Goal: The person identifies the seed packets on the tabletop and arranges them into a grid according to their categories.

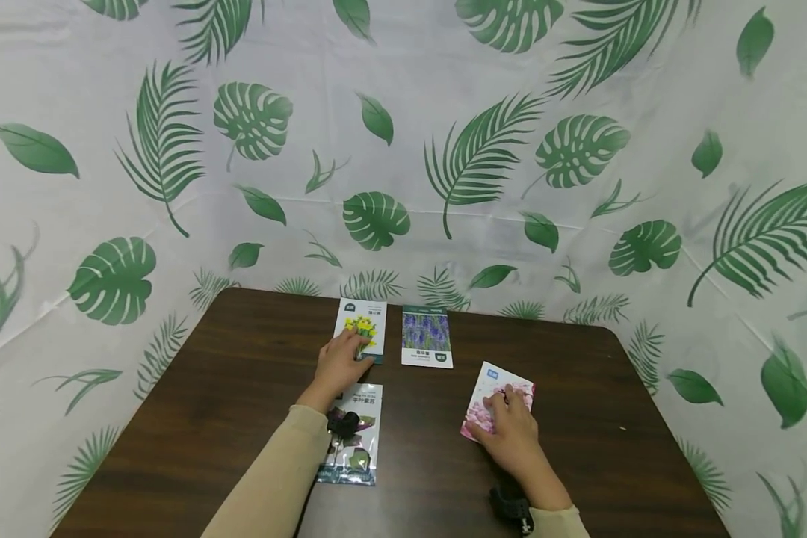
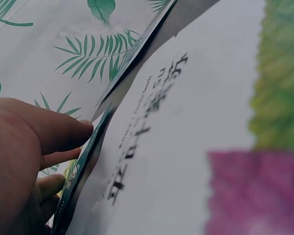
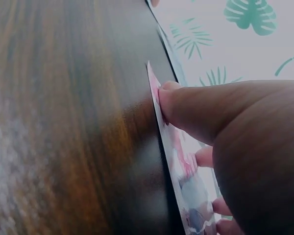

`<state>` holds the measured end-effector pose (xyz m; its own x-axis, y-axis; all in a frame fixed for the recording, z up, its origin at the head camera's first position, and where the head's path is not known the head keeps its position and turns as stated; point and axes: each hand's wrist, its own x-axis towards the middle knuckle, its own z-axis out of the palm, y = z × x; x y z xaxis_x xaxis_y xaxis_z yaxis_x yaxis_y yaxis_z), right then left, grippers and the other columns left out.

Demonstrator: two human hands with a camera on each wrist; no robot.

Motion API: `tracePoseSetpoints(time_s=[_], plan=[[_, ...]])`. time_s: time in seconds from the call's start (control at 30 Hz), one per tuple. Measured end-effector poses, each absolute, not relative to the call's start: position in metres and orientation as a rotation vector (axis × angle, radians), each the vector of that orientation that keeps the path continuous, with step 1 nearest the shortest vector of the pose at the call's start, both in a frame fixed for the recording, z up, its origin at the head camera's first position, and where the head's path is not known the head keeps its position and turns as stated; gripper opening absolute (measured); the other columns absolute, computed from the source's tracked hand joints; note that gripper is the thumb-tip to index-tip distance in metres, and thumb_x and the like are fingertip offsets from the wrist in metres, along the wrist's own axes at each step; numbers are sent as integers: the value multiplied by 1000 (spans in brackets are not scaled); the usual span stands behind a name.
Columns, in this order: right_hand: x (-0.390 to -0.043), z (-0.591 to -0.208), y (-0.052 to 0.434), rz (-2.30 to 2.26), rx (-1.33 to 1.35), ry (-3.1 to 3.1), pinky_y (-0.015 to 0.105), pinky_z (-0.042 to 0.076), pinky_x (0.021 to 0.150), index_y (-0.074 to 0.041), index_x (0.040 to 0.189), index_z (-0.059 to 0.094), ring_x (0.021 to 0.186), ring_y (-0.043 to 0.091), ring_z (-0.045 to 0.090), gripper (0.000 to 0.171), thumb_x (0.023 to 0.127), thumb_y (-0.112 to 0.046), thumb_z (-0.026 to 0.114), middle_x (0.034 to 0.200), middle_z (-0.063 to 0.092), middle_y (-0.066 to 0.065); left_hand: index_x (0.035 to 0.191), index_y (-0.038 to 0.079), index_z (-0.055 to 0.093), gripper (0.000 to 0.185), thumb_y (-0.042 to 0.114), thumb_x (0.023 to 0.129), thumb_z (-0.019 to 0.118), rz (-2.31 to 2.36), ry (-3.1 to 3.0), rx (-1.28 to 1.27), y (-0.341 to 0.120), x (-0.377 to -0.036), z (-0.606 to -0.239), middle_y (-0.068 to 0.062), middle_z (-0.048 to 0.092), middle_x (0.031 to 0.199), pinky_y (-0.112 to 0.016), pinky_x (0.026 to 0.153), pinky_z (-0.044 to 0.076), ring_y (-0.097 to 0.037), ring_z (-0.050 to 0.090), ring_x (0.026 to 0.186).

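Note:
My left hand (image 1: 338, 366) rests its fingers on a seed packet with yellow flowers (image 1: 378, 317), which lies near the back of the dark wooden table. In the left wrist view, its thumb (image 2: 71, 131) touches the lower green edge of that packet. My right hand (image 1: 513, 433) lies over a packet with pink flowers (image 1: 479, 388), tilted on the table, its fingers spread on the front. The right wrist view shows the thumb (image 3: 186, 105) on the face of this pink packet (image 3: 179, 159), close over the tabletop.
A packet with purple flowers (image 1: 427, 336) lies right of the yellow-flower one. Below my left hand is a shiny leaf-pictured packet (image 1: 370, 418), partly covered by the sleeve and a black wrist device (image 1: 343, 424). A leaf-patterned white cloth (image 1: 403, 164) hangs behind the table (image 1: 242, 359).

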<state>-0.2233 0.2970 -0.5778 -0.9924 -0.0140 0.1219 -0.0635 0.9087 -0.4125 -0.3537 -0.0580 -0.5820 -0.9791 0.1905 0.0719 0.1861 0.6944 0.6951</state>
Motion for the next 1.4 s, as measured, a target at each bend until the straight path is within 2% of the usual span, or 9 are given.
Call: tracePoseSetpoints(time_s=[0.23,0.4,0.67,0.87,0.97,1.1,1.17,1.23,1.4], plan=[[-225,-580,288,641,85,-2947,82,41,111,-5,120,65,148,59,45,54,89,-41,90,156,48,40,148,15,66,48,28,103,77,1143,2922,298,-65,-356,-587,-16,40,175,-71,132,19,-44,31,165],[-219,-579,278,631,209,-2919,76,50,99,-11,114,68,133,50,57,50,84,-41,94,142,57,30,150,16,66,51,25,101,80,1177,2896,273,-67,-352,-588,-15,39,176,-71,132,20,-45,33,163],[-212,-571,261,684,368,-3007,78,47,100,-21,116,71,133,52,55,41,87,-40,92,146,56,25,148,17,70,52,26,99,83,1202,2915,279,-63,-355,-584,-17,42,172,-72,128,26,-47,40,158],[-206,-571,248,725,504,-2955,67,56,97,-20,121,72,117,41,66,44,86,-37,94,136,56,18,146,14,71,52,25,97,84,1230,2912,256,-64,-353,-583,-17,43,171,-73,128,26,-47,41,157],[-199,-573,240,807,656,-2961,64,59,100,-20,135,73,124,42,66,50,90,-36,91,143,55,18,145,14,71,51,24,98,84,1221,2904,247,-65,-349,-584,-18,43,172,-73,128,26,-47,41,157],[-191,-572,233,885,798,-3004,62,56,111,-26,153,66,141,40,58,60,97,-40,84,158,49,15,143,14,73,49,23,97,85,1229,2897,244,-63,-347,-583,-18,42,172,-73,128,26,-48,40,158],[-189,-573,230,910,824,-3003,64,51,117,-27,156,63,144,40,55,61,99,-39,82,160,48,14,142,13,74,47,22,97,84,1242,2894,251,-63,-347,-584,-19,42,172,-74,129,25,-48,37,160],[-188,-575,228,912,859,-2957,73,42,121,-25,156,63,146,41,53,62,98,-35,83,159,50,14,142,12,74,45,20,98,83,1260,2875,257,-63,-347,-584,-18,42,173,-74,130,23,-48,32,163],[-189,-582,226,893,945,-2821,71,45,118,-20,151,68,143,39,53,61,94,-27,88,155,55,18,137,8,76,39,13,99,80,1321,2866,298,-66,-349,-587,-20,45,170,-75,131,20,-49,22,167]])
